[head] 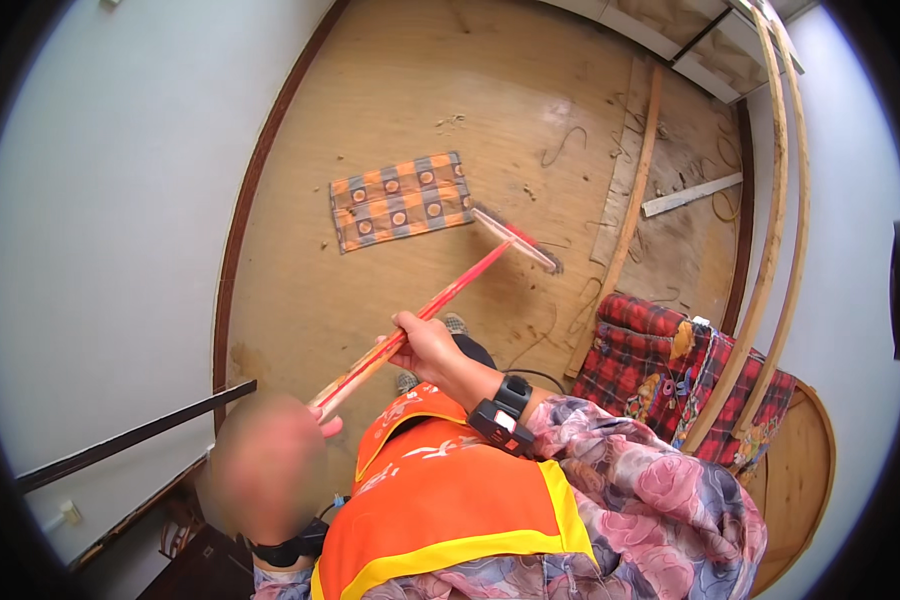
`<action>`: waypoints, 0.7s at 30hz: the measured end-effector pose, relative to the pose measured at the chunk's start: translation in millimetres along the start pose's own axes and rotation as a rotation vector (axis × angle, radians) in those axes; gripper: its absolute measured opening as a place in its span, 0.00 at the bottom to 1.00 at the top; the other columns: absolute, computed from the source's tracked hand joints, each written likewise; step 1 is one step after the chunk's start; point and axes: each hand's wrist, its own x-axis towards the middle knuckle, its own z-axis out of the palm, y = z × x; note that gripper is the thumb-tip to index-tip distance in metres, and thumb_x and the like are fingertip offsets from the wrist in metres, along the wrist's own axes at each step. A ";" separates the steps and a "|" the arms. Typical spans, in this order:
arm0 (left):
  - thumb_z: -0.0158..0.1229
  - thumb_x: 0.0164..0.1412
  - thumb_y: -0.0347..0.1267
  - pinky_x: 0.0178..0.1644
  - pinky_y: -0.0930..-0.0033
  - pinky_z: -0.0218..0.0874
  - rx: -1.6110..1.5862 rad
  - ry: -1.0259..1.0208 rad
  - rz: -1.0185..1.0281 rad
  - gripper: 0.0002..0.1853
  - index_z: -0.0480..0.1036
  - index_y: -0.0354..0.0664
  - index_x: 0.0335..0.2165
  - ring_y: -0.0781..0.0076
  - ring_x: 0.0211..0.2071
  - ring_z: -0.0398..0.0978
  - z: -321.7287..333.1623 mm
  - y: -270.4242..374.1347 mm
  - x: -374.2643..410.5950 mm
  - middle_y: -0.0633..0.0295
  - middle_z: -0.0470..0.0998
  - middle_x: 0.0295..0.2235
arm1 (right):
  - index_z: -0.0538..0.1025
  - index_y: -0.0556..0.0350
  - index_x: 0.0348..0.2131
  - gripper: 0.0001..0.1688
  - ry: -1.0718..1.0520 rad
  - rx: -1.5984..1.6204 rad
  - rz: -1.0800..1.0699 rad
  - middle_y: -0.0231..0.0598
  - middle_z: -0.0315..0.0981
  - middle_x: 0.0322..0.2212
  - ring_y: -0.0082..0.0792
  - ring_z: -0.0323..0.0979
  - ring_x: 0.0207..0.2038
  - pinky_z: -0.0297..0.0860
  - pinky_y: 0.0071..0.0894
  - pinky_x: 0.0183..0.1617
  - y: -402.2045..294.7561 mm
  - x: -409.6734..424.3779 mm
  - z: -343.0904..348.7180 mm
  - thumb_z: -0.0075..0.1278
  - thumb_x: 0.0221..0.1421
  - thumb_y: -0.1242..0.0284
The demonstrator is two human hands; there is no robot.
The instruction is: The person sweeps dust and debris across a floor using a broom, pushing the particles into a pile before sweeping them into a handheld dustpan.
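A push broom (461, 281) with a worn red-and-wood handle runs diagonally before me. My right hand (418, 346) is wrapped around the middle of its handle. The upper end sits in my left hand (274, 465), which is largely blurred, though its fingertips show against the wood. Down on the floor, the broom head (516, 240) has dark and red bristles and a pale back. Its left end is close to the right edge of an orange-and-grey checked cloth (399, 202) lying flat; whether they touch, I cannot tell.
Dirt clumps and curled wires litter the wood-look floor (390, 97). Long wooden strips (634, 195) lie to the right, near a white board (691, 195). Two tall battens (776, 187) stand by a red plaid quilt (645, 352) and a round wooden tabletop (802, 480). Walls flank both sides.
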 end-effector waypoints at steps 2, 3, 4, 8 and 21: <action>0.56 0.50 0.41 0.43 0.51 0.63 -0.027 -0.001 -0.006 0.18 0.62 0.36 0.22 0.44 0.36 0.71 -1.1 -0.5 -0.8 0.47 0.67 0.38 | 0.63 0.61 0.27 0.09 0.007 -0.010 0.016 0.42 0.68 0.23 0.34 0.72 0.28 0.71 0.31 0.33 3.7 4.4 1.2 0.40 0.51 0.71; 0.56 0.50 0.41 0.43 0.51 0.63 -0.045 -0.015 -0.008 0.18 0.62 0.36 0.22 0.44 0.37 0.71 -1.3 -2.9 2.1 0.47 0.67 0.38 | 0.63 0.61 0.27 0.09 0.019 -0.009 0.014 0.42 0.67 0.23 0.34 0.72 0.28 0.71 0.31 0.33 3.3 6.4 -0.2 0.39 0.51 0.71; 0.56 0.50 0.40 0.43 0.51 0.63 -0.043 -0.043 0.009 0.18 0.63 0.36 0.21 0.44 0.37 0.71 -1.5 -5.9 5.1 0.47 0.67 0.38 | 0.63 0.62 0.27 0.09 0.037 -0.002 0.009 0.42 0.67 0.23 0.35 0.72 0.28 0.71 0.33 0.33 2.7 7.3 -2.3 0.39 0.51 0.72; 0.56 0.50 0.38 0.44 0.54 0.62 -0.119 -0.181 -0.040 0.16 0.64 0.36 0.21 0.46 0.38 0.70 0.4 -12.7 20.7 0.47 0.68 0.39 | 0.62 0.61 0.29 0.08 0.111 0.063 -0.019 0.41 0.67 0.23 0.36 0.72 0.26 0.71 0.37 0.32 -4.0 12.7 -20.3 0.38 0.49 0.73; 0.47 0.54 0.24 0.47 0.66 0.59 0.112 -0.515 0.090 0.06 0.65 0.34 0.23 0.60 0.42 0.69 64.3 -7.0 157.0 0.51 0.67 0.41 | 0.58 0.56 0.26 0.04 0.155 0.279 -0.200 0.31 0.54 0.15 0.25 0.58 0.15 0.59 0.25 0.17 -125.3 118.3 -32.7 0.34 0.47 0.82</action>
